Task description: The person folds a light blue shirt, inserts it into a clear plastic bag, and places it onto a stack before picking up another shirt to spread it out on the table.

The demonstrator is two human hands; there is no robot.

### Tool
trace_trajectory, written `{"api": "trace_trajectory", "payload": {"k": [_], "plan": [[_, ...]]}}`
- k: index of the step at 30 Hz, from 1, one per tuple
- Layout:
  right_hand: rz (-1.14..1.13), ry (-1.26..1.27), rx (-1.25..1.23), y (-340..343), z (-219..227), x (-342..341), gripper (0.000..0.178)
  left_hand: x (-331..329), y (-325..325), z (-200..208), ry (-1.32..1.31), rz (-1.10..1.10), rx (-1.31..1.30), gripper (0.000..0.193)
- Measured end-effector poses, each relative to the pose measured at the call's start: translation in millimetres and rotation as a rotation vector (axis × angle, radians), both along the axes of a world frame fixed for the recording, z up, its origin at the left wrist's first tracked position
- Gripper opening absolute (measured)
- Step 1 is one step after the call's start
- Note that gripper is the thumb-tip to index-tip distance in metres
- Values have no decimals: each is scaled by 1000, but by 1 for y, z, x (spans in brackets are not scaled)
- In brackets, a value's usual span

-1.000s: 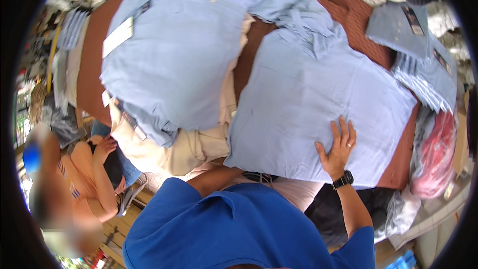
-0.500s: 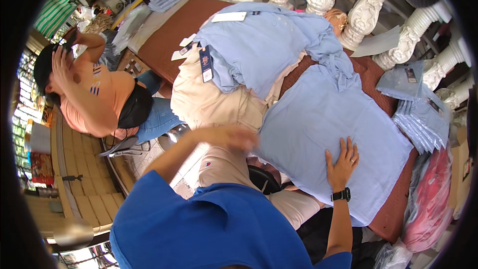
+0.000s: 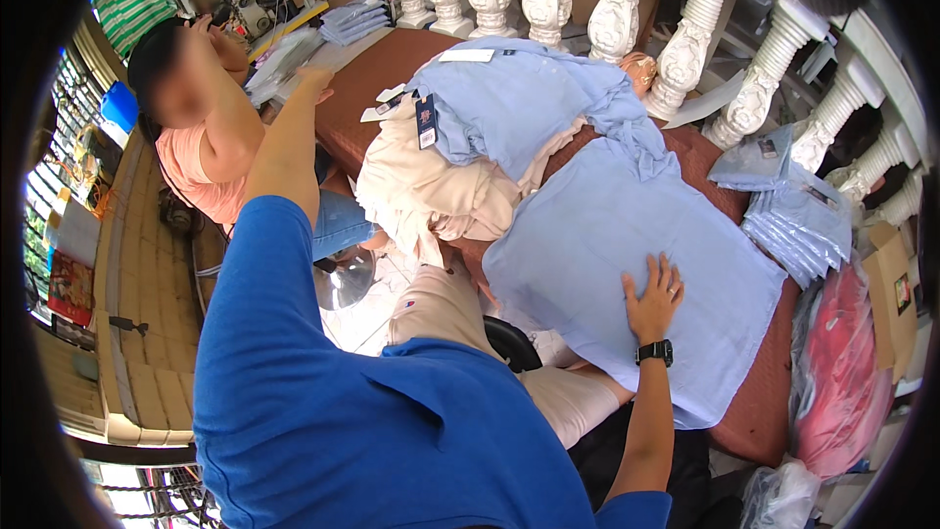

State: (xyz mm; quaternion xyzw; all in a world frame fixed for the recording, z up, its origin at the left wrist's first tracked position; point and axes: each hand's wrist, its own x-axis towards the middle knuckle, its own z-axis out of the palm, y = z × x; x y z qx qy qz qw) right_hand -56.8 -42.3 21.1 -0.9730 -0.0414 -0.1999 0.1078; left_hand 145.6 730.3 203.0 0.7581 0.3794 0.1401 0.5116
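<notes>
My right hand [image 3: 654, 304] lies flat, fingers spread, on a light blue garment [image 3: 587, 225] laid smooth over the brown-covered table [image 3: 372, 73]. A dark watch [image 3: 655, 353] is on that wrist. My left hand [image 3: 315, 83] is stretched out to the far left, beside the table's far-left end and near some clear plastic bags [image 3: 281, 69]. Its fingers show only in part, loosely extended, with nothing visible in them. Between my hands lies a crumpled light blue shirt [image 3: 529, 88] with a dark hang tag [image 3: 426, 121], on top of a pile of cream garments [image 3: 441, 191].
Several bagged blue garments [image 3: 798, 225] are stacked at the table's right edge, above a plastic-wrapped pink bundle [image 3: 837, 372] and a cardboard box [image 3: 891, 294]. White balusters [image 3: 546, 0] line the far side. A person in an orange shirt [image 3: 201, 171] sits at left, close to my left arm.
My left arm has swung from the blue garment's left edge out to the far left, and my hand is beside the plastic bags. My right hand stays on the garment. The view has shifted slightly.
</notes>
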Motion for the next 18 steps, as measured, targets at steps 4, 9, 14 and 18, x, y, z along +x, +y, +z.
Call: {"api": "trace_trajectory", "payload": {"k": [4, 9, 14, 18], "plan": [[15, -7, -5, 8, -1, 1, 64, -15, 66, -4, -130, 210, -166, 108], [35, 3, 21, 17, 0, 2, 64, -29, 97, 20, -95, 354, 167, 77], [-34, 37, -18, -1, 5, 1, 65, -20, 39, 8, -341, -200, 1617, 70], [22, 43, 5, 12, 1, 4, 66, -32, 82, 18, 145, -193, 1498, 71]]}}
